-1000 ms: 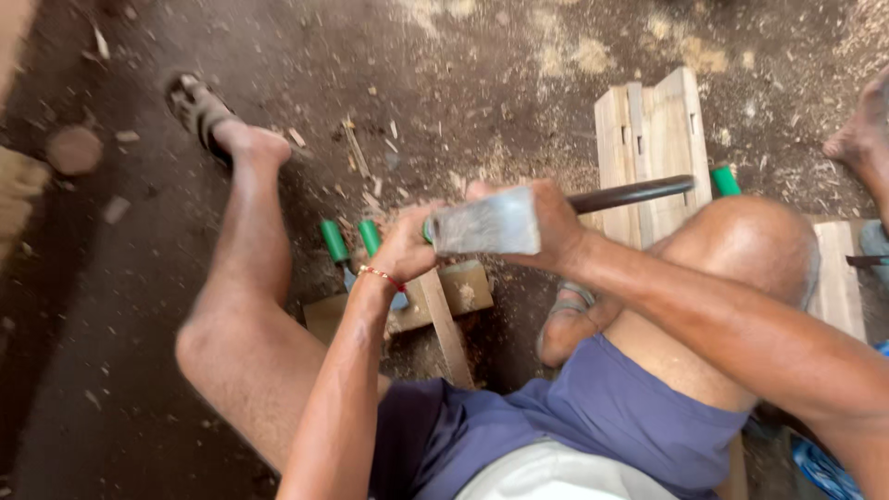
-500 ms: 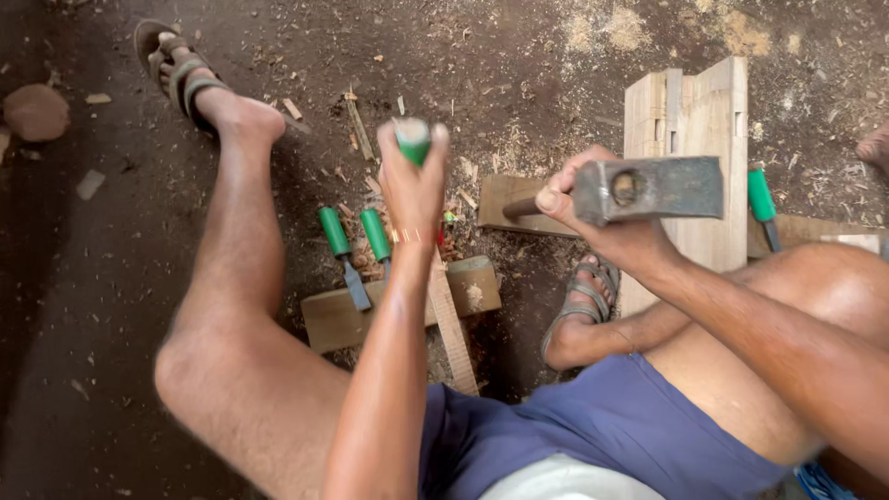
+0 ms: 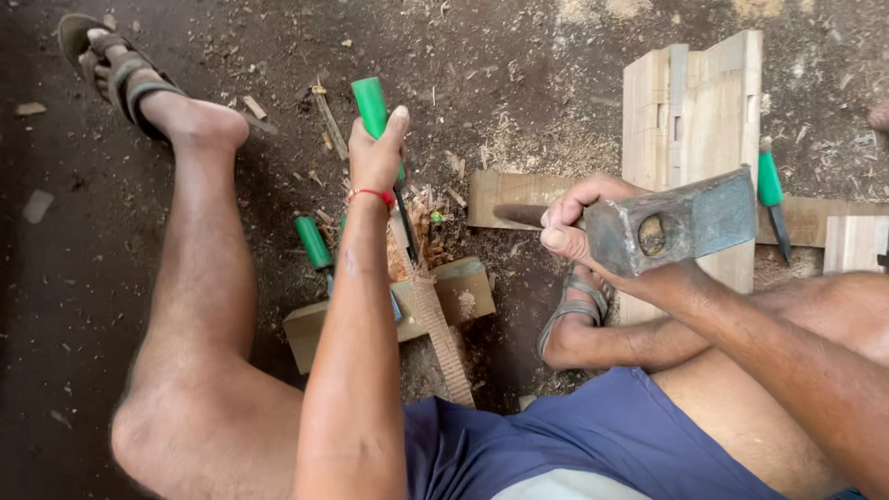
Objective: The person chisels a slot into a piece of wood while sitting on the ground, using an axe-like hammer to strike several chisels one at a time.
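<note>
Left hand (image 3: 375, 162) clenched round green-handled chisel (image 3: 372, 106), blade down on wooden strip (image 3: 443, 338) for carving. Right hand (image 3: 574, 222) wraps hammer (image 3: 671, 227) near head, raised over floor (image 3: 231, 56).

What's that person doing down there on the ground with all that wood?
A person sits on the dirt floor, carving wood. The left hand holds a green-handled chisel upright, its blade down on a narrow wooden strip. The right hand grips a hammer, raised off to the side. Another green chisel and wood chips lie nearby.
</note>
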